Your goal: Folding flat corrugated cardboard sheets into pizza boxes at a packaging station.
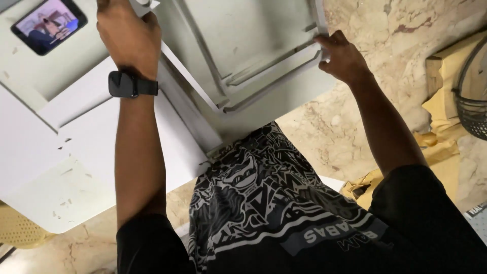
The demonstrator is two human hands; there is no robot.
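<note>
Both arms out, fingers (329, 41) curled.

Grey ribbed panel (243, 56) fills the top middle, with the left hand (129, 35) clamped on its upper left edge and the right hand (342, 56) on its right corner, so there is no way through between them except along the shallow channels between the raised ribs. Left side is blocked by stacked white boards (76, 152) and a phone (48, 23) lying near the top corner. Open marble floor (375, 30) lies right of the panel, until crumpled brown paper (441, 106) and a wire basket (472, 109) close off the right edge.
</note>
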